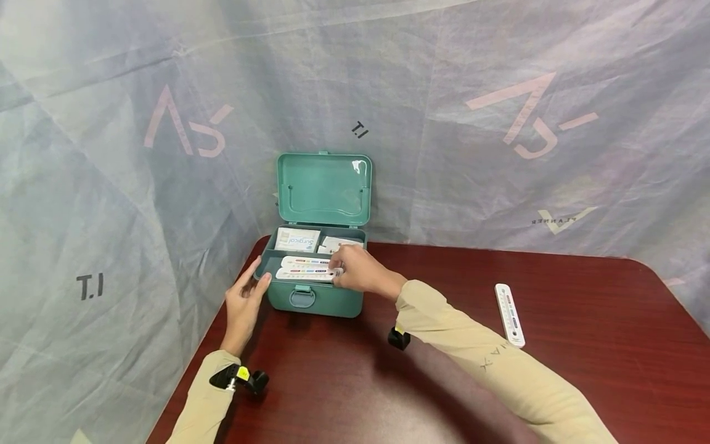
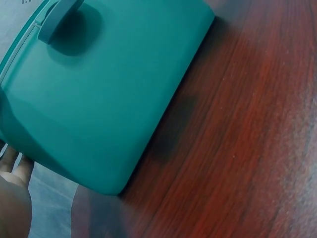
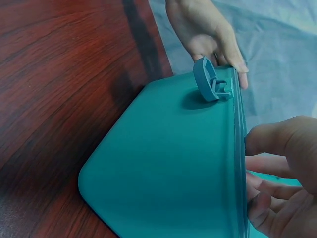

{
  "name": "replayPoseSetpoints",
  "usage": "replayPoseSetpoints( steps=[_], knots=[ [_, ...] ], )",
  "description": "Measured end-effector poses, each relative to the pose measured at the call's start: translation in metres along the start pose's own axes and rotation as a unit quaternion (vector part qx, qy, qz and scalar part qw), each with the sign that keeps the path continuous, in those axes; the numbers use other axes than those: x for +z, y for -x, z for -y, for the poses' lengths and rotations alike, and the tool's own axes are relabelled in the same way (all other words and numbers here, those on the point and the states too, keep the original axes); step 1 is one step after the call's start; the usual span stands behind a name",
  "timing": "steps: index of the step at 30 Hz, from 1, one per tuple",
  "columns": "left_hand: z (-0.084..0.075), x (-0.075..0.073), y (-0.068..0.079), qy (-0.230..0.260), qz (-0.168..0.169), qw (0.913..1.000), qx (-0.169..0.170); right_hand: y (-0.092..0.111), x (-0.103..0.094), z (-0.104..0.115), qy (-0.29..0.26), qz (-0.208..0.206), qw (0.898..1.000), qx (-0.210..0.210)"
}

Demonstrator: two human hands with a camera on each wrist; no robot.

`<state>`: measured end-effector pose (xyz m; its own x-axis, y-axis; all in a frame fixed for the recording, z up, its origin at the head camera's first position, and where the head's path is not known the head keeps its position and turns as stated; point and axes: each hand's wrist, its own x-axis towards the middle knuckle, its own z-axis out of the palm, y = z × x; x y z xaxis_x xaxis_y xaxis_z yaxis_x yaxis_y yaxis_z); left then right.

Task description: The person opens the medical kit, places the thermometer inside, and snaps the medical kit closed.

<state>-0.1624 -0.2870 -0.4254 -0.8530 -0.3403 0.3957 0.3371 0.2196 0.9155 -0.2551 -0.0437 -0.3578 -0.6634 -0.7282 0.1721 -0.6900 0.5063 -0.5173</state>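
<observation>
- Teal plastic box (image 1: 313, 302), hinged lid (image 1: 324, 188) raised upright, stands at the far left of the dark red wooden bench (image 1: 444, 382).
- Right hand (image 1: 355, 269): fingers curled round the right end of a white oblong plastic thermometer card with coloured marks (image 1: 306, 269), which lies across the box's open top near the front edge.
- Left hand (image 1: 244, 302): fingers straight, resting against the box's left front corner, holding nothing.
- White paper packets (image 1: 297, 239) lie in the box's rear compartments.
- A second white thermometer strip (image 1: 510, 314) lies on the bench, well apart to the right.
</observation>
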Motion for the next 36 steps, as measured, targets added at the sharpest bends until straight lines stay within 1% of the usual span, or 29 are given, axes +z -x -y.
replayPoseSetpoints(
  steps=[5, 15, 21, 27, 36],
  knots=[
    [-0.0002, -0.001, -0.0027, 0.001, 0.002, 1.0, -0.001, -0.0023, -0.0015, 0.0013, -0.005, 0.007, 1.0, 0.012],
    [0.0006, -0.0021, -0.0045, -0.006, 0.0, 1.0, 0.002, -0.004, -0.0025, 0.0028, 0.0, 0.01, 1.0, 0.013],
    [-0.0001, -0.002, -0.0027, -0.007, 0.001, 1.0, -0.006, -0.0064, -0.0036, 0.0049, 0.011, 0.032, 0.999, 0.028],
    [-0.0001, -0.0021, -0.0008, -0.009, 0.0, 0.9998, -0.016, -0.0076, -0.0038, 0.0059, 0.007, 0.047, 0.998, 0.038],
    [0.0001, -0.002, -0.0006, -0.008, 0.003, 0.9998, -0.018, -0.0062, -0.0032, 0.0054, 0.014, 0.043, 0.998, 0.035]
  ],
)
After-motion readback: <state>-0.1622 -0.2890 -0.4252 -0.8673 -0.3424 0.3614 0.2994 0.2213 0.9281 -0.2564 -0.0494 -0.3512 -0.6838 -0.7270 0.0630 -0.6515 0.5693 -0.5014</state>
